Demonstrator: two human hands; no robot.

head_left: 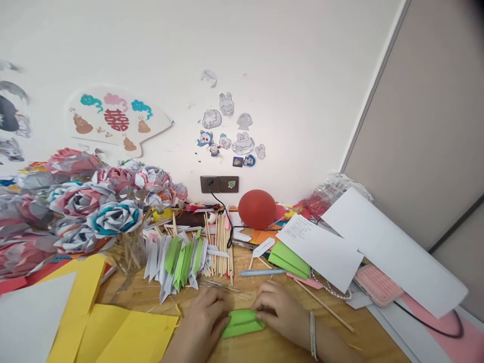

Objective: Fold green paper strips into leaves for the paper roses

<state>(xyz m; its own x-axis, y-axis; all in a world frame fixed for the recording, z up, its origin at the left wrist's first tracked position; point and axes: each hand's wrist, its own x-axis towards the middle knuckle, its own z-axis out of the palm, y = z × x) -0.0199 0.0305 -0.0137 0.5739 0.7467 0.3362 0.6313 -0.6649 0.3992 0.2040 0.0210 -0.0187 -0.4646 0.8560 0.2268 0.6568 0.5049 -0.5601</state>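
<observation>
Pulling unevenly could skew or crumple the green paper (244, 327), since the left hand (207, 308) and right hand (280, 308) each seem to pinch just one end, thumb against curled fingers, leaving the middle free. It sits between them at the near side of the wooden table (242, 350), contact underneath unclear: bright green, short, lengthwise fold showing, lower edge slightly tilted, layer count not readable.

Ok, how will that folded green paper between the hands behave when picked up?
The folded green paper is probably light, being thin. Its lengthwise fold may stiffen it that way, though the layers, seemingly not pressed flat, could spring open.
</observation>
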